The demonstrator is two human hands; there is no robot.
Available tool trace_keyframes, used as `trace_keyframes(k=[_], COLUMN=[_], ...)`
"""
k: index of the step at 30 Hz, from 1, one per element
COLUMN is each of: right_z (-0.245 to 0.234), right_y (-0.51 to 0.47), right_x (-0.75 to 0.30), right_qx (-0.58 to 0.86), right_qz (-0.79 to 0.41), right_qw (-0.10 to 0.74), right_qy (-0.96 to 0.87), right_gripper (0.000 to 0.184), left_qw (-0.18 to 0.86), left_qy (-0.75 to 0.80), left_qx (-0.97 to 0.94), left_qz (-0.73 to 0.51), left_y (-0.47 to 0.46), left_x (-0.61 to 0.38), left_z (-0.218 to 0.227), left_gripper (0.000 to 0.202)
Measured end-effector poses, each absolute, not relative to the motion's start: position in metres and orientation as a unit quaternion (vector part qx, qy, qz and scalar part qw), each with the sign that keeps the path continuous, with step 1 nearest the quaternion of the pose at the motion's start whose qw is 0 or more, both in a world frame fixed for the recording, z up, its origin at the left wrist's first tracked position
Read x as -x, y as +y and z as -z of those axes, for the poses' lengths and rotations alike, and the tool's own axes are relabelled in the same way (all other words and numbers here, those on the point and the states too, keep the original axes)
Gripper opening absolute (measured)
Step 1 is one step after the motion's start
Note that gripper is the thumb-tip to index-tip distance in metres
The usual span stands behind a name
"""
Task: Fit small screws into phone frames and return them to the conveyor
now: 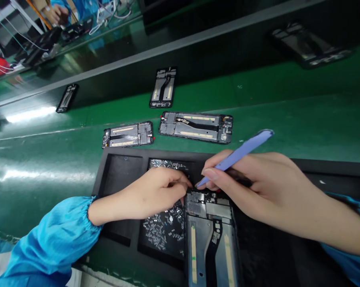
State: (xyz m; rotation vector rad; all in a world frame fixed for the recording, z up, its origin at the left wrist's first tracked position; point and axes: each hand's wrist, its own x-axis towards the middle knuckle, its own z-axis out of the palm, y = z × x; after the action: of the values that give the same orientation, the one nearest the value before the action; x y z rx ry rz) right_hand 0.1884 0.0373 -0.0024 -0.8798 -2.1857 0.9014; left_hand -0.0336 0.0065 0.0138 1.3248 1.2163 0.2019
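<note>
Spudger [242, 149] and pinch at phone mid-frame [210, 239]

Mid-frame, of metal plate with a black flex cable along it, is laid across a black foam tray [120, 159] at the near edge of the bench [39, 159], its upper end presented to the hands. Right hand [257, 191] is closed around the pale-blue plastic shaft, which is held pen-wise, the fingers pressed upon it so that the tapered tip is steadied at the frame's upper edge. Left hand [147, 195] is curled over that same edge, its fingers [182, 185] drawn together in a pinch; what is pinched is too small to be told. Tiny bright metal parts [162, 231] are confined loose in a tray compartment, just beside the frame and beneath the left hand. Two further mid-frames [195, 127] are laid flat on the green bench beyond the tray.
</note>
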Motion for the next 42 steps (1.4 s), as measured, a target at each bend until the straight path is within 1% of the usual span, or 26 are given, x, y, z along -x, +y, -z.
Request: trace_keyframes(k=[3, 9, 16, 25, 29, 35, 38, 42], right_z=[0.003, 0.004, 0.003, 0.004, 0.001, -0.005, -0.004, -0.003], right_y=[0.036, 0.037, 0.037, 0.036, 0.036, 0.037, 0.038, 0.038], right_x=[-0.188, -0.188, -0.186, -0.185, -0.184, -0.183, -0.183, -0.182], right_qx=[0.334, 0.338, 0.325, 0.343, 0.354, 0.379, 0.374, 0.374], right_qz=[-0.349, -0.354, -0.351, -0.362, -0.375, -0.42, -0.417, -0.404], right_qw=[0.303, 0.298, 0.302, 0.308, 0.303, 0.315, 0.314, 0.308], right_qy=[-0.821, -0.819, -0.824, -0.81, -0.802, -0.762, -0.767, -0.776], right_gripper=[0.017, 0.018, 0.017, 0.018, 0.021, 0.019, 0.018, 0.02], left_qw=[0.667, 0.696, 0.69, 0.682, 0.691, 0.714, 0.72, 0.714], left_qy=[0.536, 0.523, 0.528, 0.531, 0.533, 0.531, 0.53, 0.533], left_qx=[-0.513, -0.484, -0.487, -0.487, -0.467, -0.434, -0.423, -0.429], left_qz=[-0.075, -0.091, -0.089, -0.125, -0.14, -0.141, -0.148, -0.147], left_y=[0.009, 0.008, 0.006, 0.002, 0.001, 0.002, 0.003, 0.003], left_x=[0.034, 0.034, 0.035, 0.028, 0.026, 0.024, 0.023, 0.022], left_z=[-0.014, -0.012, -0.011, -0.009, -0.006, -0.002, -0.002, -0.003], left_gripper=[0.021, 0.014, 0.016, 0.002, 0.004, 0.006, 0.008, 0.004])
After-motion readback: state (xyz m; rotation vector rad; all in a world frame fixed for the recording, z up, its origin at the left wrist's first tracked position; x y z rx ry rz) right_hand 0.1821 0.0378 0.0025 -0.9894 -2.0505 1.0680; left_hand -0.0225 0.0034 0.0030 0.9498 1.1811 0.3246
